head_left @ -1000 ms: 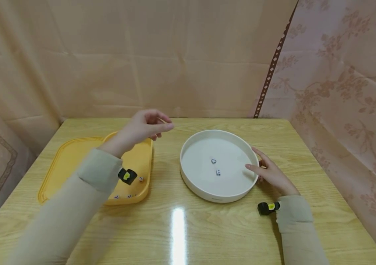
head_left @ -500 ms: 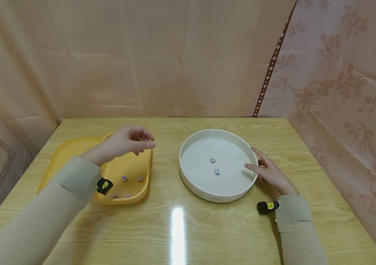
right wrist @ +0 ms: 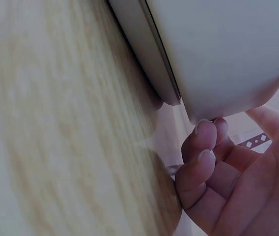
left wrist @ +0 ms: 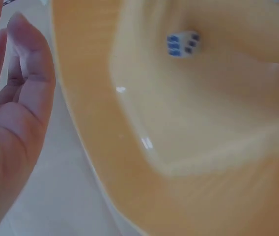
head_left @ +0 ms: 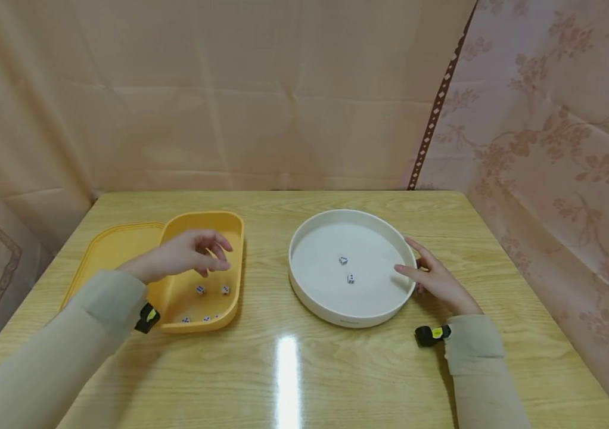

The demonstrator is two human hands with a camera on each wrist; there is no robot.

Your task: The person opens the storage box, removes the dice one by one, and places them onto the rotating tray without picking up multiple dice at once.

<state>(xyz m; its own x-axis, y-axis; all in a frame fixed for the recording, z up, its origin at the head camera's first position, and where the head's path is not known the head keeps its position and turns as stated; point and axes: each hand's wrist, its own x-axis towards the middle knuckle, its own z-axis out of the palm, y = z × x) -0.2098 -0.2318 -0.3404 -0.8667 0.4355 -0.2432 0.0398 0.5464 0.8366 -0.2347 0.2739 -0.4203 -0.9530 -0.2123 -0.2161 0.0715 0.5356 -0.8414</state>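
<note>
My left hand [head_left: 189, 256] hovers above the yellow box [head_left: 242, 256], its fingers loosely bent and nothing visible between them. Several white dice with blue pips lie in that box, one die [head_left: 226, 290] near its right wall. The left wrist view has a die [left wrist: 182, 44] on the box floor, with the hand [left wrist: 19, 118] off to the side. At the right, my right hand [head_left: 441, 284] grips the edge of a round white tray [head_left: 304, 298], thumb over the rim and fingers outside. Two dice, a farther one [head_left: 343, 260] and a nearer one [head_left: 351, 279], lie inside the tray.
A flat yellow lid [head_left: 117, 244] lies left of the box, partly hidden by the left arm. Everything stands on a wooden table [head_left: 218, 381]. Curtains [head_left: 261, 95] hang behind it and along both sides.
My left hand has moved left and down, from beyond the box's right edge to over its inside. Another die in the box has come into view. The right hand stays on the tray.
</note>
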